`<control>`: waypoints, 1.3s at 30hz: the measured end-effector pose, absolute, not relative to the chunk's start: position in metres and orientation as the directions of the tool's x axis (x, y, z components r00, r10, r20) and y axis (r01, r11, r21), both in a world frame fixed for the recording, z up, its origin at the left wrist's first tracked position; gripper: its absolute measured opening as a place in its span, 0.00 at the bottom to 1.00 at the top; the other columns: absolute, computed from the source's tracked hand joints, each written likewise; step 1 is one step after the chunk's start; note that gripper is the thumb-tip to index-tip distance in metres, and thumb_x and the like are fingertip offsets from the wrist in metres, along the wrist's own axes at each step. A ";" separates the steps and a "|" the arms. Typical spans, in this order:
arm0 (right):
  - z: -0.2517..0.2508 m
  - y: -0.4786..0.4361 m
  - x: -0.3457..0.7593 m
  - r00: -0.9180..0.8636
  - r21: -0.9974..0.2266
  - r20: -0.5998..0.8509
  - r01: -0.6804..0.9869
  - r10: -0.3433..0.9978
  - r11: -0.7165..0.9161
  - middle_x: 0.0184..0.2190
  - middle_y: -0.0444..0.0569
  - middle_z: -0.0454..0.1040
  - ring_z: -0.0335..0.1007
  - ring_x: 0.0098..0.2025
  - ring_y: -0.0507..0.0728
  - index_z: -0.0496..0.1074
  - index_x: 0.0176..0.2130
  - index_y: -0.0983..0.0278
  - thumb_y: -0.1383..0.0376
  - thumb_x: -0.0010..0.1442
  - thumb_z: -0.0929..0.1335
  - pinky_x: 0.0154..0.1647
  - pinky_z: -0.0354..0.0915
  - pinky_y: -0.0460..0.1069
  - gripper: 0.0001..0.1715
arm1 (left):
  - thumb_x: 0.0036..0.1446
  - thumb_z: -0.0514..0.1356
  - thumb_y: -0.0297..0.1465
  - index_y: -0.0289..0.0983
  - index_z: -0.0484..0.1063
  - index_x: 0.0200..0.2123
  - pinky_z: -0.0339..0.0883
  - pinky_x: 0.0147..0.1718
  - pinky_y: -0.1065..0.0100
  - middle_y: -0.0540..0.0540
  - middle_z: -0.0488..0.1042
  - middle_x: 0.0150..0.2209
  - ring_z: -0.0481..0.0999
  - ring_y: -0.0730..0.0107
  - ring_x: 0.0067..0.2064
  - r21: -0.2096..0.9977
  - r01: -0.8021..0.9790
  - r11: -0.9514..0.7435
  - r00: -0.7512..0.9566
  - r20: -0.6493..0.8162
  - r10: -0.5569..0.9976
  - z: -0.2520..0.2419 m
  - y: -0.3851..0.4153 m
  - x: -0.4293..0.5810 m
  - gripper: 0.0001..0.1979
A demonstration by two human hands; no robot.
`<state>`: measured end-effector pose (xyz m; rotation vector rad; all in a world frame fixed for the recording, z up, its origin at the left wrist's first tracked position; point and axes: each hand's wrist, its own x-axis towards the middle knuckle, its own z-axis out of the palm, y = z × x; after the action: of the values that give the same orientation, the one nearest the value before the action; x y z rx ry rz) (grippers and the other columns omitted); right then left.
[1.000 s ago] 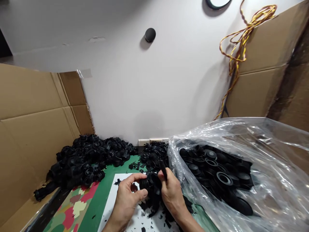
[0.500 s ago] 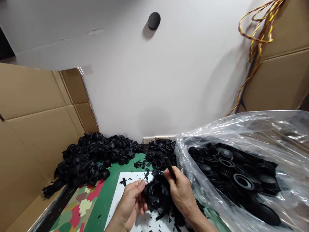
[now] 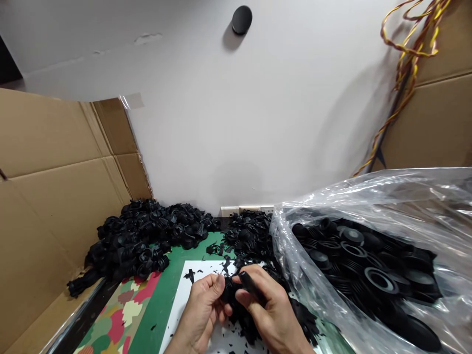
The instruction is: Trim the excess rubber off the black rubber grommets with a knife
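Note:
My left hand (image 3: 202, 309) is closed, its thumb and fingers pinching a small black ribbed rubber boot (image 3: 227, 290). My right hand (image 3: 275, 312) is wrapped round a dark pen-like tool (image 3: 251, 286), and its fingers come right up to the boot. The working end of the tool is hidden. Below both hands, a white sheet (image 3: 188, 282) carries black rubber scraps (image 3: 247, 324), some of them tiny.
Black ribbed rubber parts (image 3: 147, 236) are heaped at the back left beside a cardboard panel (image 3: 62, 211). Trimmings (image 3: 250, 231) pile up at the back middle. A clear plastic bag (image 3: 306, 295) on the right holds more rubber boots (image 3: 354, 255). Green mat (image 3: 147, 314) lies under the sheet.
My right hand has moved left with the tool and turned, closing the gap to the rubber boot. My left hand has shifted slightly right. The camera view has shifted a little.

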<state>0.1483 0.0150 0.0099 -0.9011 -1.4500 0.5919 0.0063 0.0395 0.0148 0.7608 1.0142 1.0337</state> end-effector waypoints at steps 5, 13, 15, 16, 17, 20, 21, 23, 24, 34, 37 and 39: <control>-0.001 0.019 0.137 0.092 -0.843 0.534 0.127 0.840 0.522 0.27 0.46 0.69 0.69 0.29 0.54 0.72 0.25 0.63 0.73 0.50 0.67 0.29 0.66 0.44 0.07 | 0.35 0.71 0.48 0.32 0.71 0.22 0.50 0.08 0.79 0.48 0.72 0.16 0.66 0.79 0.13 0.876 -0.326 0.356 0.186 -0.310 0.933 0.011 0.035 0.012 0.25; -0.003 0.025 0.140 0.240 -0.930 0.357 0.002 0.903 0.368 0.22 0.45 0.69 0.66 0.24 0.55 0.73 0.20 0.63 0.67 0.48 0.68 0.26 0.66 0.47 0.07 | 0.41 0.68 0.49 0.35 0.69 0.28 0.48 0.09 0.81 0.54 0.69 0.16 0.65 0.81 0.13 0.931 -0.262 0.253 0.140 -0.223 0.965 0.017 0.026 0.020 0.23; -0.004 0.025 0.140 0.241 -0.929 0.362 0.013 0.901 0.370 0.21 0.45 0.69 0.66 0.24 0.55 0.73 0.19 0.63 0.66 0.49 0.68 0.26 0.65 0.47 0.08 | 0.42 0.68 0.47 0.35 0.69 0.27 0.48 0.10 0.81 0.53 0.70 0.17 0.65 0.81 0.14 0.950 -0.230 0.212 0.116 -0.190 0.975 0.016 0.026 0.019 0.22; -0.004 0.025 0.140 0.238 -0.928 0.367 0.022 0.899 0.372 0.22 0.45 0.69 0.66 0.24 0.55 0.73 0.20 0.63 0.66 0.49 0.68 0.26 0.65 0.47 0.08 | 0.41 0.69 0.47 0.35 0.70 0.27 0.49 0.10 0.81 0.53 0.70 0.18 0.66 0.81 0.15 0.953 -0.229 0.196 0.105 -0.176 0.979 0.015 0.027 0.018 0.21; -0.004 0.025 0.140 0.234 -0.926 0.372 0.032 0.898 0.375 0.23 0.45 0.70 0.67 0.25 0.55 0.73 0.21 0.62 0.67 0.49 0.68 0.27 0.66 0.47 0.07 | 0.40 0.70 0.46 0.35 0.70 0.27 0.49 0.11 0.81 0.53 0.71 0.18 0.66 0.80 0.15 0.953 -0.240 0.184 0.096 -0.165 0.982 0.013 0.027 0.018 0.21; -0.002 0.024 0.140 0.204 -0.918 0.395 0.054 0.896 0.393 0.26 0.47 0.72 0.69 0.28 0.56 0.75 0.25 0.62 0.68 0.49 0.67 0.28 0.66 0.46 0.05 | 0.38 0.72 0.43 0.36 0.69 0.28 0.52 0.12 0.80 0.53 0.72 0.19 0.67 0.80 0.16 0.939 -0.301 0.164 0.077 -0.147 0.986 0.008 0.028 0.016 0.21; -0.002 0.023 0.139 0.194 -0.912 0.411 0.068 0.891 0.406 0.26 0.47 0.71 0.69 0.27 0.56 0.74 0.25 0.62 0.68 0.50 0.67 0.27 0.66 0.46 0.06 | 0.38 0.72 0.42 0.36 0.69 0.28 0.52 0.13 0.80 0.52 0.73 0.20 0.67 0.79 0.17 0.934 -0.317 0.163 0.077 -0.146 0.986 0.007 0.028 0.016 0.21; -0.002 0.023 0.138 0.185 -0.892 0.451 0.117 0.873 0.436 0.24 0.46 0.69 0.68 0.26 0.55 0.72 0.23 0.63 0.66 0.52 0.66 0.25 0.64 0.46 0.08 | 0.38 0.72 0.41 0.36 0.68 0.29 0.53 0.13 0.79 0.50 0.75 0.21 0.68 0.78 0.17 0.922 -0.341 0.180 0.096 -0.157 0.983 0.004 0.027 0.016 0.21; -0.003 0.022 0.138 0.190 -0.880 0.473 0.148 0.860 0.452 0.23 0.46 0.68 0.67 0.25 0.55 0.70 0.21 0.62 0.66 0.53 0.65 0.24 0.63 0.45 0.10 | 0.38 0.72 0.41 0.37 0.67 0.29 0.52 0.13 0.78 0.49 0.76 0.22 0.68 0.78 0.17 0.917 -0.349 0.195 0.112 -0.166 0.980 0.003 0.027 0.017 0.21; -0.009 0.025 0.132 0.211 -0.751 0.605 0.473 0.768 0.462 0.17 0.41 0.63 0.61 0.18 0.52 0.57 0.22 0.59 0.67 0.56 0.60 0.18 0.59 0.44 0.12 | 0.35 0.71 0.46 0.36 0.68 0.21 0.43 0.11 0.77 0.57 0.63 0.11 0.55 0.83 0.10 0.953 -0.289 0.086 0.080 -0.066 0.995 -0.006 0.031 0.022 0.22; -0.004 0.028 0.132 0.189 -0.722 0.616 0.523 0.765 0.452 0.16 0.41 0.64 0.62 0.17 0.53 0.56 0.21 0.58 0.69 0.53 0.59 0.17 0.59 0.44 0.11 | 0.36 0.72 0.43 0.36 0.68 0.18 0.46 0.12 0.77 0.57 0.62 0.12 0.56 0.83 0.12 0.968 -0.249 0.024 0.077 -0.005 0.997 -0.001 0.030 0.020 0.20; -0.004 0.031 0.132 0.186 -0.714 0.618 0.541 0.764 0.445 0.16 0.42 0.64 0.62 0.17 0.53 0.56 0.22 0.58 0.69 0.52 0.58 0.17 0.59 0.45 0.10 | 0.35 0.73 0.41 0.35 0.68 0.18 0.46 0.12 0.77 0.57 0.63 0.12 0.57 0.83 0.12 0.972 -0.235 0.029 0.092 -0.007 0.996 0.003 0.029 0.018 0.19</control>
<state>0.1316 0.0309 -0.0041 -1.2147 -1.4797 0.2296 0.0178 0.0294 0.0032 1.0620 0.9769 1.2329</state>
